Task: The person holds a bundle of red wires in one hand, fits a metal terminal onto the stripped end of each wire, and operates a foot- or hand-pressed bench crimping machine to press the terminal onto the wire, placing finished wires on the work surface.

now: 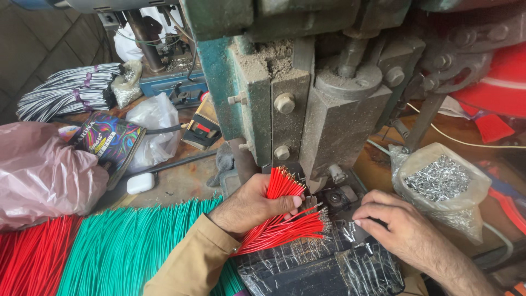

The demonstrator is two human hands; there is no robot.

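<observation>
My left hand (249, 205) grips a bundle of red wires (285, 219). The wires fan out from my fist, some pointing up and some pointing right with bare metal tips. The tips reach toward the die (334, 196) at the foot of a dusty grey-green press machine (307, 93). My right hand (397, 225) rests to the right of the die with its fingers curled. Whether it pinches anything is hidden. Both hands lie over a black block wrapped in clear plastic (323, 268).
A clear bag of small metal terminals (441, 183) sits right of the press. Long green wires (126, 249) and red wires (33, 257) lie at lower left. A pink plastic bag (41, 175), a colourful box (109, 137) and striped wire bundles (71, 90) lie at left.
</observation>
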